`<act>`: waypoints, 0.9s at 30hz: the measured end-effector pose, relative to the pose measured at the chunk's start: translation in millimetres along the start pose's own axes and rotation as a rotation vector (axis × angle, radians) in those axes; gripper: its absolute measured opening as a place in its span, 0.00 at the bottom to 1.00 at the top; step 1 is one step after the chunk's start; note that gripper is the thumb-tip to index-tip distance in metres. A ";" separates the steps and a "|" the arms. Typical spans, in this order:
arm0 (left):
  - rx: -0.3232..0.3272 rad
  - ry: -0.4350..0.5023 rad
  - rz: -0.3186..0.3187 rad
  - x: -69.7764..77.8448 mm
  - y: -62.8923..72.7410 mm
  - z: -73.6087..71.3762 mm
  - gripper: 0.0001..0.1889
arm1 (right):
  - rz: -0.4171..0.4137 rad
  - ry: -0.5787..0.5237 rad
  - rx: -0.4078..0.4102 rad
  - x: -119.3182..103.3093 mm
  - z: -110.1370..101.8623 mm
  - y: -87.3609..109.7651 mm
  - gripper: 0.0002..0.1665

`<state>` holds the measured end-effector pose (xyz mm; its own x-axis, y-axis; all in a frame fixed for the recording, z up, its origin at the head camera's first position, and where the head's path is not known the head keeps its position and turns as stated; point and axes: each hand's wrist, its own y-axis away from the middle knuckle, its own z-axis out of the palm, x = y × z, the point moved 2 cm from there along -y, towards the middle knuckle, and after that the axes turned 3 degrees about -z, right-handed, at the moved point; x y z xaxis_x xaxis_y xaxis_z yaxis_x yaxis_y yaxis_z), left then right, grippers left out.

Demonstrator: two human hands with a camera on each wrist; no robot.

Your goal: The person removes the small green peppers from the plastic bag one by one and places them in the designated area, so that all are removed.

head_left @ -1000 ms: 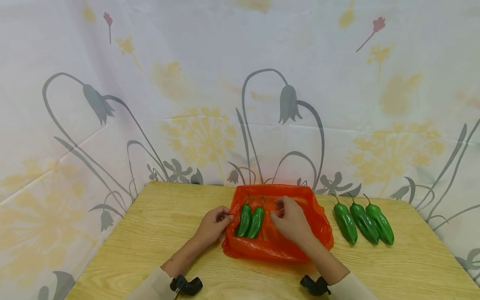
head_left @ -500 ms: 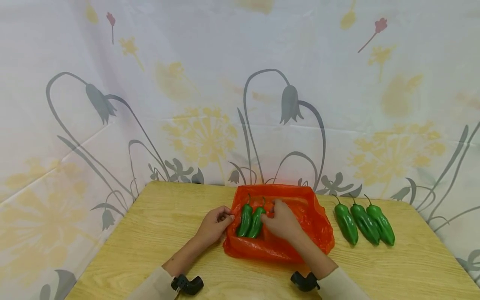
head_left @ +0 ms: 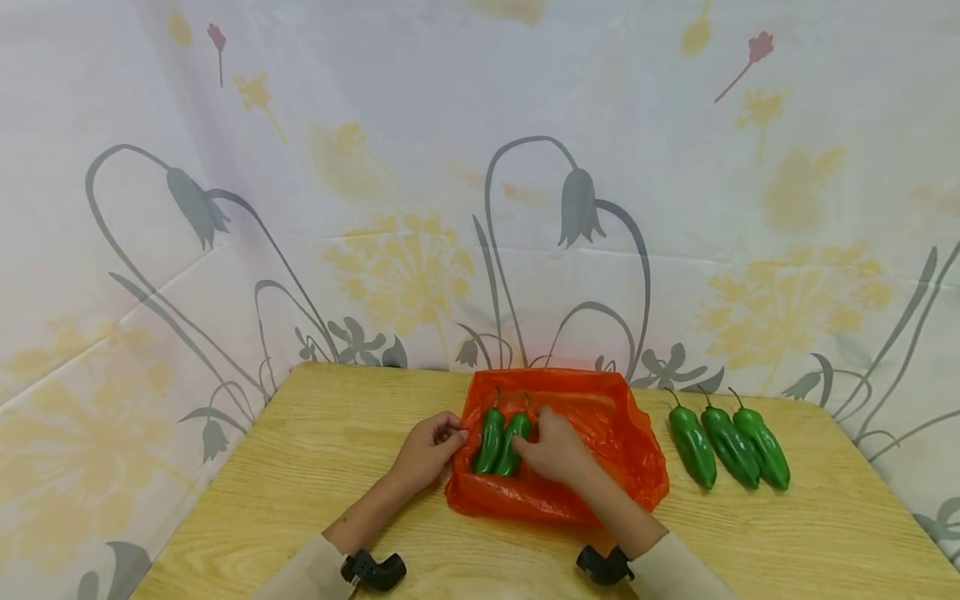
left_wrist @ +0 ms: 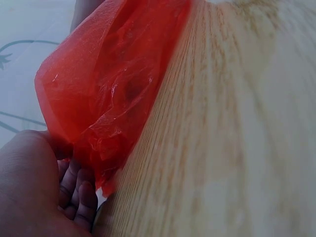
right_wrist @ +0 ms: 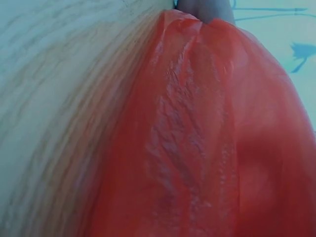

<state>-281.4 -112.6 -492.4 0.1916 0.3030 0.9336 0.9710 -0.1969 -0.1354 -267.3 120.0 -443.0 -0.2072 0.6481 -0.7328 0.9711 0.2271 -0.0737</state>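
In the head view my left hand (head_left: 427, 454) pinches the left edge of a red plastic bag (head_left: 555, 504), spread wide with its mouth upward. The left wrist view shows curled fingers (left_wrist: 79, 192) at the crumpled bag corner (left_wrist: 106, 153). Two green peppers lie side by side inside: the left pepper (head_left: 489, 442) and the right pepper (head_left: 504, 461), stems toward the wall. Over the bag, my right hand (head_left: 558, 450) has its thumb against the right pepper, fingers loosely bent beside it. In the right wrist view the bag's side (right_wrist: 197, 148) hides most of that hand.
Several more green peppers lie on the wooden table (head_left: 337, 400) right of the bag, among them a near pepper (head_left: 692, 446), a middle pepper (head_left: 727, 446) and a far-right pepper (head_left: 761, 446). A flower-print cloth (head_left: 405, 167) hangs behind the table.
My right hand has moved left inside the bag, from beside the peppers to the right pepper, where its thumb now overlaps it. The left hand has stayed at the bag's edge.
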 end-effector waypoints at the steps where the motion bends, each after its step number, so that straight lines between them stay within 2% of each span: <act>1: -0.001 -0.002 -0.002 0.1 -0.4 0.0 0.05 | -0.007 -0.008 -0.001 -0.1 0.8 0.0 0.31; 7: -0.002 -0.016 -0.002 -1.3 -2.0 0.0 0.05 | -0.017 0.009 0.003 1.3 5.1 0.2 0.29; 14: -0.004 -0.025 0.030 -1.3 -0.3 -0.3 0.06 | -0.017 0.024 -0.005 3.4 9.8 1.0 0.29; 19: -0.005 -0.021 0.009 -0.1 -0.1 -0.3 0.06 | -0.021 0.042 0.001 5.3 12.6 0.6 0.28; 27: -0.005 -0.007 0.001 1.6 0.9 -0.3 0.05 | 0.004 0.064 -0.019 7.9 16.6 -0.4 0.38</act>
<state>-280.3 -112.6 -491.0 0.1933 0.3093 0.9311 0.9702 -0.2016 -0.1345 -267.4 112.9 -460.0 -0.2116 0.6942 -0.6879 0.9695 0.2383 -0.0576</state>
